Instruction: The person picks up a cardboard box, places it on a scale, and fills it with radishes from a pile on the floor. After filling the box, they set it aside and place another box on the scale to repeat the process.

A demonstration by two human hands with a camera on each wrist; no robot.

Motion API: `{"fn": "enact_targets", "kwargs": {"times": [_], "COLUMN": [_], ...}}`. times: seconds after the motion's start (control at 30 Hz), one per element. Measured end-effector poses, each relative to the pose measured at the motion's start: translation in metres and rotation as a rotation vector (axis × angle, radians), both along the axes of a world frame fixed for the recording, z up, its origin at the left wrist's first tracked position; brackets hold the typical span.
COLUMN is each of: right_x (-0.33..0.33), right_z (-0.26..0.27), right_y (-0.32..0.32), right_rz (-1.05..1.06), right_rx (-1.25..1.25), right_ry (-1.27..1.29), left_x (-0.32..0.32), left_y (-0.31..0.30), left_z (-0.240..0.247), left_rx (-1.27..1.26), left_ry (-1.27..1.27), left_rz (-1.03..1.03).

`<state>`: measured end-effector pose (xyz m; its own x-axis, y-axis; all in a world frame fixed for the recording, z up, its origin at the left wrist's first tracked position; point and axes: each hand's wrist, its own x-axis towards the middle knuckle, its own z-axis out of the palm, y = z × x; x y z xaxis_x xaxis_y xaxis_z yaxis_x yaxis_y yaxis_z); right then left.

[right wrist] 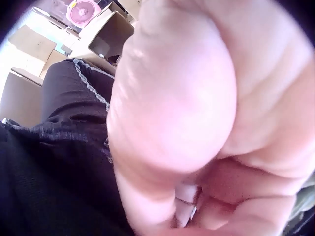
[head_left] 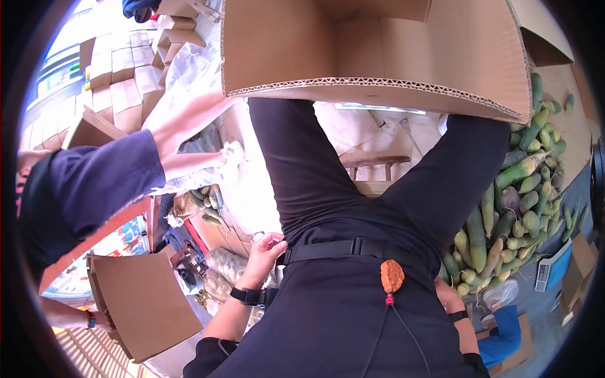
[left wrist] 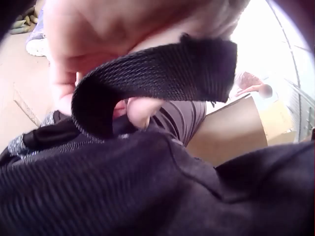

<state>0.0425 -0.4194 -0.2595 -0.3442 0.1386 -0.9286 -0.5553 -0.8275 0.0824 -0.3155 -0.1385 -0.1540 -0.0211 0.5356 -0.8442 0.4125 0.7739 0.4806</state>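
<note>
My left hand (head_left: 263,255) is beside the left end of a black waist belt (head_left: 321,251), its fingers loosely bent near the belt's edge. In the left wrist view, a woven black strap (left wrist: 147,71) loops in front of that hand; a fingertip shows below it, and the hand does not visibly grip the strap. Low at my right hip, partly hidden by the dark clothing, is my right hand (head_left: 449,296). Its fingers bend loosely in the right wrist view, with nothing visible in them. An orange pendant (head_left: 391,276) on a cord hangs over my front.
A large open cardboard box (head_left: 372,57) stands ahead of my legs. Green vegetables (head_left: 510,214) lie heaped at the right. Another person's sleeve (head_left: 104,179) reaches in from the left, above a brown carton (head_left: 142,302). At lower right is a person in a blue sleeve (head_left: 504,337).
</note>
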Motion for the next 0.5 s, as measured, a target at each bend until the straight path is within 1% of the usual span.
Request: {"fn": "enact_targets", "kwargs": {"times": [0.03,0.07,0.13,0.17,0.2,0.27,0.3,0.33,0.37,0.4,0.43,0.47,0.5], "right_x": [0.002,0.002,-0.001,-0.009,-0.010,-0.008,0.001,0.009,0.005,-0.002,-0.005,-0.005,-0.006], "right_z": [0.001,-0.006,-0.019,-0.022,-0.021,-0.015,-0.007,0.004,-0.010,-0.016,-0.020,-0.018,-0.016], "right_y": [0.004,-0.001,-0.020,-0.024,-0.022,-0.020,-0.016,-0.002,-0.026,-0.045,-0.064,-0.074,-0.080], "right_rz": [0.020,0.023,0.204,0.024,0.017,0.061,0.171,0.400,0.309,0.217,0.209,0.333,0.456], "right_rx": [-0.010,-0.005,0.013,0.046,0.046,-0.066,-0.067,0.027,0.046,0.065,0.065,0.124,0.185], "right_ry": [-0.015,-0.016,-0.089,-0.090,-0.099,-0.055,0.005,0.011,0.063,0.115,0.107,0.016,-0.072], "left_x": [-0.002,-0.003,0.001,-0.012,-0.002,-0.018,-0.019,-0.007,-0.004,-0.011,-0.025,-0.035,-0.034], "left_y": [-0.003,-0.002,-0.002,-0.002,0.003,-0.001,-0.006,-0.006,-0.004,-0.006,-0.008,-0.017,-0.026], "left_z": [-0.005,-0.007,-0.008,-0.016,-0.018,-0.045,-0.055,-0.053,-0.037,-0.032,-0.029,-0.026,-0.019], "left_rx": [0.067,0.072,0.201,0.196,0.175,0.271,0.311,0.350,0.117,0.031,0.003,-0.030,-0.096], "left_ry": [0.038,0.037,0.059,0.046,0.068,0.141,0.152,0.167,0.253,0.171,0.133,0.099,0.046], "left_rz": [-0.027,-0.024,0.224,0.221,0.301,0.201,0.133,0.068,-0.011,0.024,-0.019,-0.055,0.001]}}
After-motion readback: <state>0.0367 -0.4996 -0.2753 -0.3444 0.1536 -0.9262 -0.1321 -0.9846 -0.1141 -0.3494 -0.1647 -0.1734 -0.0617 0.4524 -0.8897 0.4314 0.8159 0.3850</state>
